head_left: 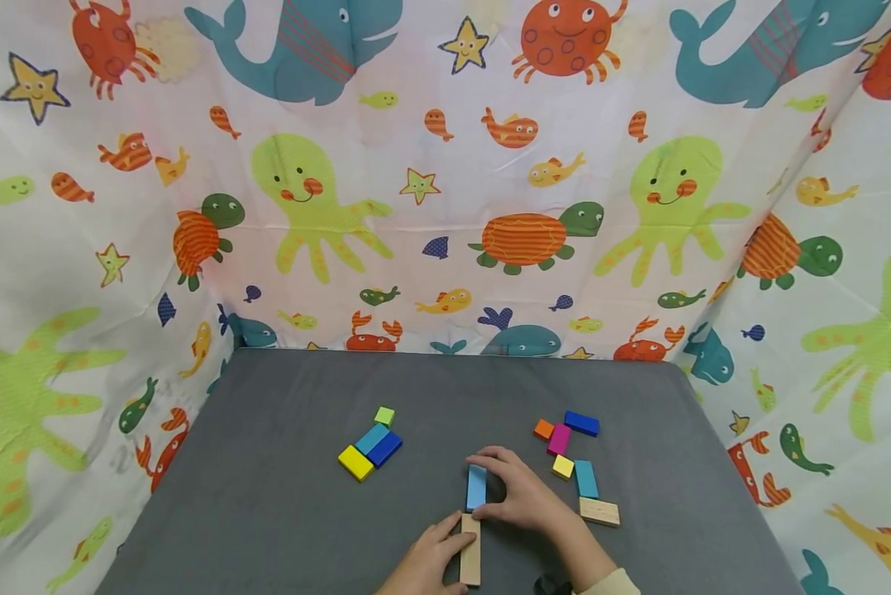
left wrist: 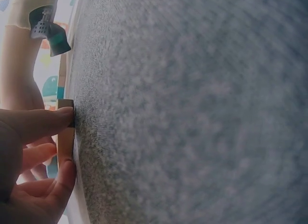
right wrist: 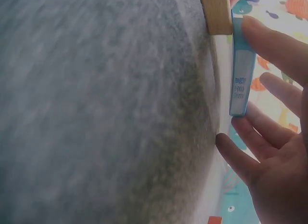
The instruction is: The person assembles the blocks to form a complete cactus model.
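Near the table's front edge my left hand [head_left: 432,555] grips a long plain wooden block [head_left: 471,552]. In the left wrist view the thumb presses one end of that wooden block [left wrist: 65,142] and a fingertip meets the other. A light blue block [head_left: 476,487] lies lengthwise just beyond it, the two almost end to end. My right hand [head_left: 520,493] pinches the light blue block between thumb and fingers. The right wrist view shows the thumb near one end of the blue block [right wrist: 242,74], fingertips at the other, and small print on its side.
Left of the hands lies a group with a green cube [head_left: 384,416], a yellow block [head_left: 356,464] and two blue blocks. To the right sit an orange cube [head_left: 543,429], a magenta block [head_left: 559,440], a teal block [head_left: 586,479], a wooden block [head_left: 599,511] and others. A patterned curtain [head_left: 445,264] borders the grey table.
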A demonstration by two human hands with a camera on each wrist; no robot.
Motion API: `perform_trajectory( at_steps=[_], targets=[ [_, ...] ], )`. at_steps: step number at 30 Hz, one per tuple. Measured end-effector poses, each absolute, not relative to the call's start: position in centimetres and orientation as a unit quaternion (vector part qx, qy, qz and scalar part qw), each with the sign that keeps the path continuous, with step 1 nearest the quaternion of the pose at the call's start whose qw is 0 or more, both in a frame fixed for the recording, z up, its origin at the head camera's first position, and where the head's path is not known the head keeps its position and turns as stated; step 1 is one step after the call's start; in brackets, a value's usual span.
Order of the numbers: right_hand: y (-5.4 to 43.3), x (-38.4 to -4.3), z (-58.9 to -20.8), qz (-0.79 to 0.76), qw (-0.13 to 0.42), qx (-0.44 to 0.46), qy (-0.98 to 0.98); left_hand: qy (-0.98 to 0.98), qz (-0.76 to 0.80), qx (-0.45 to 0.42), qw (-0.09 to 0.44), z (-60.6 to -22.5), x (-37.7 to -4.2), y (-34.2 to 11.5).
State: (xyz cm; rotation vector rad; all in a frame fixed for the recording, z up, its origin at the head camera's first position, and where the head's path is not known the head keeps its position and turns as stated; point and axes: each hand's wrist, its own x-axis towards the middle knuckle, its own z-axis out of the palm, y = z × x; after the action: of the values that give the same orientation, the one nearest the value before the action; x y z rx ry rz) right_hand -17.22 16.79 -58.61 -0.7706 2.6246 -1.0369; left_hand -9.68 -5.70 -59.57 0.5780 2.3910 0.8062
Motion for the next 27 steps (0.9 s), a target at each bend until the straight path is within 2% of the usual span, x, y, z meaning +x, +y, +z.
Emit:
perform_trajectory(
  at_steps=[8, 16, 27],
  targets=[
    [16.0, -17.8, -58.7, -0.339, 0.136, -0.267, 0.892, 0.888, 0.31, 0.22, 0.258, -59.6, -9.6, -5.8],
    [15.7, -17.9, -58.5, -0.332, 0.16, -0.26, 0.893, 0.88, 0.327, 0.213, 0.27, -59.9, -9.7, -5.9],
    [15.6, -17.9, -58.6, -0.326, 0.162, -0.261, 0.894, 0.877, 0.336, 0.223, 0.263, -60.2, -9.9, -6.1]
  ],
)
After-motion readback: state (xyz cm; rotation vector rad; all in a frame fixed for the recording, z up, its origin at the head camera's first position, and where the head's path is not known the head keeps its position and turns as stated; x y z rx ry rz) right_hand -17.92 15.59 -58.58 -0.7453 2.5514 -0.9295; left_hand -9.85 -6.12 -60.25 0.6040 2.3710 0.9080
